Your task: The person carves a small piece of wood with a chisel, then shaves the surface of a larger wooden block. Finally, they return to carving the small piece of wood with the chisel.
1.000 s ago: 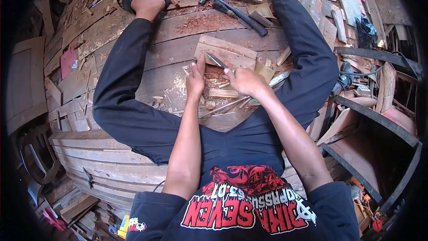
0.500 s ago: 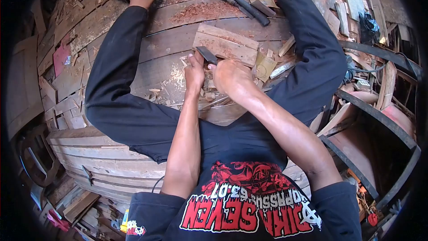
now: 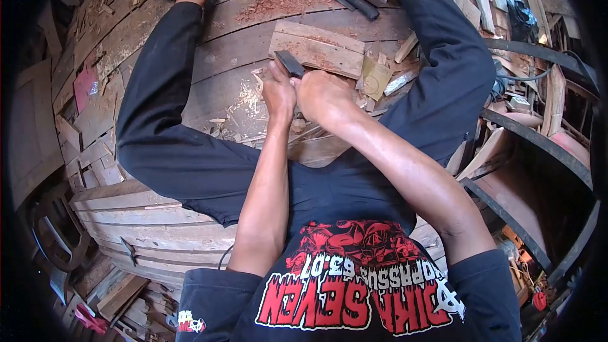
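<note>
My right hand (image 3: 324, 97) is closed around the grip end of a flat, dark blade (image 3: 289, 63) with a squared end, which looks like a chisel. Its handle is hidden in the fist. Right beside it, my left hand (image 3: 278, 99) is closed, thumb side up, close to the blade. What its fingers hold, if anything, is hidden. A pale splinter of wood (image 3: 258, 81) shows at the outer side of the left hand. Just beyond both hands lies a wooden block (image 3: 316, 47) with reddish shavings on top.
A claw hammer (image 3: 345, 1) lies across the floorboards past the block. Sandpaper (image 3: 375, 78) rests at the block's right end. Reddish shavings (image 3: 285, 6) and wood scraps litter the floor. My legs spread on both sides; a dark curved wooden frame (image 3: 538, 133) stands at right.
The view has shifted slightly, so the floor items sit higher in it. My right hand has drawn closer against the left, and the gap between them has closed. The blade stays beside the left hand.
</note>
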`<state>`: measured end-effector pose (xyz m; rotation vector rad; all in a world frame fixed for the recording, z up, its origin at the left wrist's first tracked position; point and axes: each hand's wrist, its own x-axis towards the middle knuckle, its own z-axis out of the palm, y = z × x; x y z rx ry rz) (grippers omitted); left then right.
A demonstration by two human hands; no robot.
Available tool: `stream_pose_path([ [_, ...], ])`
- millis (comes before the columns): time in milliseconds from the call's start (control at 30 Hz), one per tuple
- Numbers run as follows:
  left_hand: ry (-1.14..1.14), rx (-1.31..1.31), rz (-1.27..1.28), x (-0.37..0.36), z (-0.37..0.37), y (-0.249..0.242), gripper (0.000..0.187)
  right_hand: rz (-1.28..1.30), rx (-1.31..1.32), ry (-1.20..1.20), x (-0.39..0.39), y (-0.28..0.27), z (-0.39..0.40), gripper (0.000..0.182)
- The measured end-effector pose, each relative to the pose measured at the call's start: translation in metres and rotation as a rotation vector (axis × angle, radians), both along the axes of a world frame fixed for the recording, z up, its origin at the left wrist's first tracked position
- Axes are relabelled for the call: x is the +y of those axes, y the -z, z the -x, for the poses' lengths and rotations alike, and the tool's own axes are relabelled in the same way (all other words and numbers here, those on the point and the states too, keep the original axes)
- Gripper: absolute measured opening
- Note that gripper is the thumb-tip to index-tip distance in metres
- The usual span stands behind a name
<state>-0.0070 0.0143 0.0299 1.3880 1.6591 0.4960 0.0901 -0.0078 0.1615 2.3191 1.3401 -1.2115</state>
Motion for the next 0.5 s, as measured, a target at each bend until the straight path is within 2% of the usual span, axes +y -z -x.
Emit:
stream_pose_path([
  [33, -0.002, 0.003, 0.034, -0.001, -0.001, -0.004, 0.081, 0.000, -0.021, 0.010, 0.000, 0.000, 0.001, 0.048],
  [133, -0.029, -0.021, 0.140, -0.002, -0.003, -0.001, 0.090, -0.013, -0.047, -0.156, -0.002, 0.004, -0.003, 0.047],
  [267, 0.027, 0.068, 0.119, -0.004, 0.000, 0.017, 0.086, -0.004, 0.055, -0.145, 0.011, 0.005, -0.014, 0.047],
  [300, 0.028, 0.043, 0.034, -0.003, -0.001, 0.019, 0.083, -0.014, 0.038, -0.182, 0.012, 0.006, -0.015, 0.046],
  [433, 0.027, -0.040, 0.051, -0.001, 0.001, 0.010, 0.080, 0.074, -0.062, -0.063, 0.004, 0.004, 0.006, 0.046],
  [500, 0.033, -0.049, 0.030, -0.008, 0.002, 0.005, 0.079, 0.056, -0.029, -0.180, 0.008, 0.004, -0.003, 0.045],
])
